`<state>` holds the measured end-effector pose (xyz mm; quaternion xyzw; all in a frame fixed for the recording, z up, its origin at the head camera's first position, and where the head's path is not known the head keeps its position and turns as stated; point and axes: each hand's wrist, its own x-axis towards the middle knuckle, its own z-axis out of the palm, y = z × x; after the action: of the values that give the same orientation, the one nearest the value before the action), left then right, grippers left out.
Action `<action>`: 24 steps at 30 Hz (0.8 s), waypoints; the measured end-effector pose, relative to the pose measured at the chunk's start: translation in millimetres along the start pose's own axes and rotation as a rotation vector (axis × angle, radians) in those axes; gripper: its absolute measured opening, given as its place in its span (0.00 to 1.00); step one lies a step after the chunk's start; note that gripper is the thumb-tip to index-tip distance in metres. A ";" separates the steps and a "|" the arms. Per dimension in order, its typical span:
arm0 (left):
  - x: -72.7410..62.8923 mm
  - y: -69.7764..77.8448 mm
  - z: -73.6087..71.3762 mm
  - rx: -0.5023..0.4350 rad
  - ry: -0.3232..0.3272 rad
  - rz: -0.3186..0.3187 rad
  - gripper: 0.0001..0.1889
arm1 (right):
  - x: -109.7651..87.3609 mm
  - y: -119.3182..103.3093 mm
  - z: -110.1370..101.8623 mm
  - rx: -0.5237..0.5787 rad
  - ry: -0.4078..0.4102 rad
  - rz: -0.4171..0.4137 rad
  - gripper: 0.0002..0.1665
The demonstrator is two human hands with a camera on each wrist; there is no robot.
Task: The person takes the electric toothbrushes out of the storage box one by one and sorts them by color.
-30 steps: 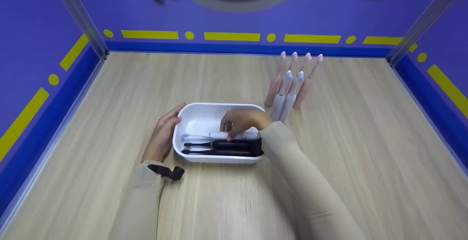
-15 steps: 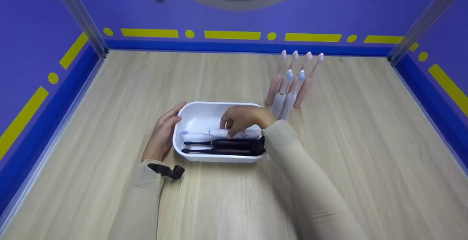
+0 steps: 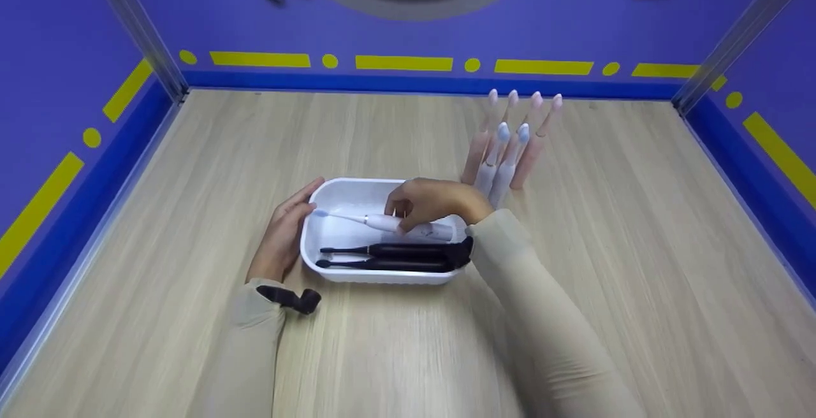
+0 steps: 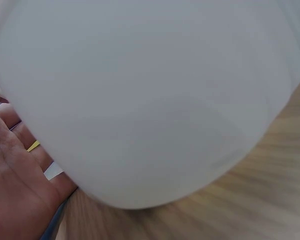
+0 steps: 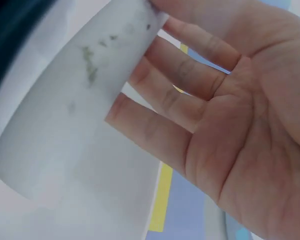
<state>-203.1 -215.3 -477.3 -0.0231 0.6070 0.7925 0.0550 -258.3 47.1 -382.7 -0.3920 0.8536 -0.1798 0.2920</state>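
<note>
Between thumb and fingertips, my right hand [image 3: 433,201] pinches the handle of a white electric toothbrush [image 3: 382,222], raised a little within a white plastic box [image 3: 377,278]. Its pale brush head points left; the right wrist view shows grey-green specks on the handle [image 5: 65,120]. Two black electric toothbrushes [image 3: 408,251] lie side by side along the box's near wall. My left hand [image 3: 278,236] rests against the box's left end, its thumb tip at the rim and its fingers along the outside. In the left wrist view the box wall [image 4: 140,110] hides part of these fingers.
Behind my right hand, several electric toothbrushes stand upright: white ones [image 3: 500,172] in front, pink ones [image 3: 529,160] behind. Blue-purple panels [image 3: 408,36] with yellow marks enclose the wooden tabletop [image 3: 637,227] at the back and sides.
The white toothbrush has risen from beside the black ones, its head end now tilted up and farther back. My right hand moved slightly up and away with it. My left hand stayed put.
</note>
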 end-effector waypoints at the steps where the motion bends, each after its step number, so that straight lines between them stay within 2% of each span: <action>1: 0.2 0.2 -0.1 -0.001 0.000 -0.002 0.28 | -0.9 0.7 -0.3 -0.001 0.004 -0.008 0.19; 10: 0.3 -0.4 0.0 0.002 0.013 -0.003 0.27 | -9.8 6.1 -2.6 0.037 0.039 -0.024 0.20; 18: 1.3 -1.0 -0.3 0.000 0.008 0.001 0.28 | -18.1 5.7 -3.2 0.015 0.087 -0.086 0.20; 24: 0.1 -1.1 -1.0 -0.027 -0.003 0.010 0.28 | -25.6 8.4 -2.6 0.073 0.133 -0.118 0.19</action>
<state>-203.1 -216.0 -478.6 -0.0197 0.5964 0.8008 0.0516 -251.3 72.4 -376.1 -0.4178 0.8395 -0.2533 0.2378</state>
